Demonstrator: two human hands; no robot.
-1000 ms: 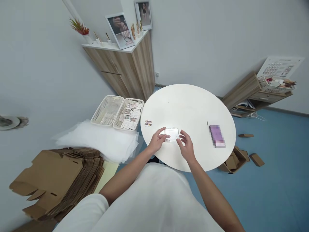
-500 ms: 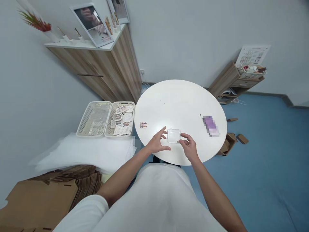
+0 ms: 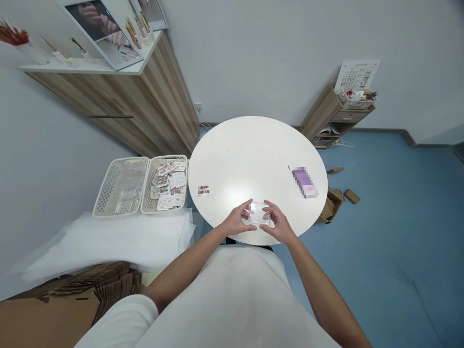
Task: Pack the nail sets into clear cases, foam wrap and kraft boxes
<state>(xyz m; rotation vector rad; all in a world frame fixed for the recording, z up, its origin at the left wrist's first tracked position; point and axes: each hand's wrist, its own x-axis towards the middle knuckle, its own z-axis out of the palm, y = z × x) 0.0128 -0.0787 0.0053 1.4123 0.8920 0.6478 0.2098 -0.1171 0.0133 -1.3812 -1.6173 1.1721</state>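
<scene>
Evidently light, the clear box (image 3: 258, 213) sits between the person's two hands near the front edge of the round table (image 3: 253, 145); whether it touches the tabletop cannot be told. The left hand (image 3: 234, 222) grips its left end and the right hand (image 3: 282, 227) its right, fingers toward the far side and thumbs nearer the body. It looks like thin, fairly stiff plastic, likely smooth and a little slippery, and could crack or bow under a hard squeeze. Its short ends and corners seem the best hold, with gentle, even pressure, as the broad middle would probably flex and smudge. Farther out, a small card of coloured dots (image 3: 203, 190) lies left, a blurred purple item (image 3: 303, 181) right. Beyond the table's left edge stands a basket of cards (image 3: 147, 199).
</scene>
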